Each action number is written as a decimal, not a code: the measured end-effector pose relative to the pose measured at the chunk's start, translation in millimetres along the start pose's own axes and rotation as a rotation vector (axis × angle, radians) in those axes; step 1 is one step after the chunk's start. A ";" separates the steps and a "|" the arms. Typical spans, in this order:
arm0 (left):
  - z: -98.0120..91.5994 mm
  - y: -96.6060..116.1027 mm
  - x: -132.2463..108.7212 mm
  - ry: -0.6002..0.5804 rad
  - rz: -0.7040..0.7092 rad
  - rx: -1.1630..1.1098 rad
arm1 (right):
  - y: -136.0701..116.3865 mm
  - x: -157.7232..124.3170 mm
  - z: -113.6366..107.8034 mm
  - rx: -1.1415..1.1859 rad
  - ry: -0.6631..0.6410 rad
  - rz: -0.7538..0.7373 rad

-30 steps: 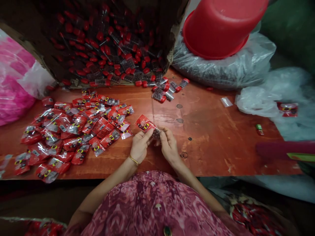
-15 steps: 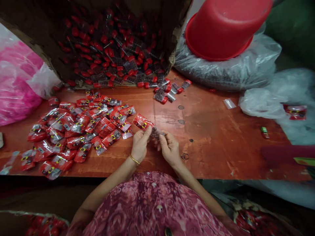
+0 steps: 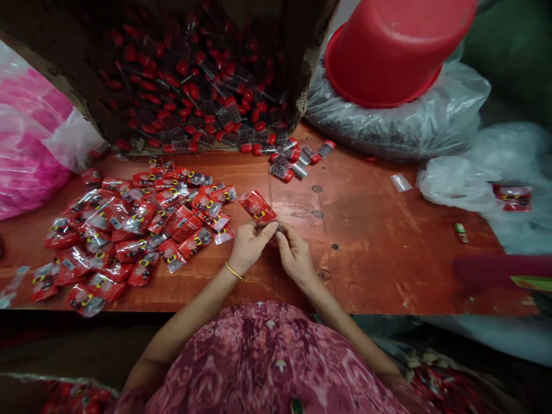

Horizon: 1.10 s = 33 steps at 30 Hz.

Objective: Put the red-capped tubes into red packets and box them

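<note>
A red printed plastic packet [image 3: 259, 206] is held above the wooden table, its red face tilted up and to the left. My left hand [image 3: 250, 246] is closed on its lower end, thumb on top. Beside it my right hand [image 3: 295, 255] is closed too, thumb and fingers pinched at the same lower end; the fingertips hide most of that part. Left of my hands lies a heap of similar red packets [image 3: 142, 218]. Beyond them, several small clear packs with red ends [image 3: 287, 161] lie on the table.
An open cardboard box [image 3: 54, 60] full of red-ended packs stands at the back. A red tub [image 3: 388, 57] rests upside down on a filled clear bag [image 3: 401, 132]. Pink bags [image 3: 30, 144] stand at the left. A small green-and-red item [image 3: 460, 233] lies on the table [image 3: 379, 270].
The packet has turned so its red face points further up. Its dark clear end, visible before between my hands, is now covered by my fingers. My hands have come closer together.
</note>
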<state>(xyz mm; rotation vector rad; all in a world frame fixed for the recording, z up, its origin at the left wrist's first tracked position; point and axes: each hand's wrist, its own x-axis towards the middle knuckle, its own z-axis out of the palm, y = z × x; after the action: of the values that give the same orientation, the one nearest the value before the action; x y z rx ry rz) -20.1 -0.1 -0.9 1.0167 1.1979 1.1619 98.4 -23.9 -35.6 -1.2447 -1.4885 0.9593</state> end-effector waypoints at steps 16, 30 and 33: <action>-23.6 -30.9 16.3 -0.138 0.180 0.476 | 18.6 33.9 -24.4 -0.175 -0.080 -0.235; -24.1 -26.1 14.6 -0.122 0.194 0.510 | 17.9 33.4 -14.0 -0.518 0.060 -0.484; -27.6 -23.9 10.4 -0.130 0.210 0.510 | 15.7 32.9 -9.9 -0.548 0.094 -0.492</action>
<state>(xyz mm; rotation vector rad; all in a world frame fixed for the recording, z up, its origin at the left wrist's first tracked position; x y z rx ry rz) -44.9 6.2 -29.0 1.6085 1.3372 0.9455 110.4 11.3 -42.4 -1.1781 -1.9302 0.1651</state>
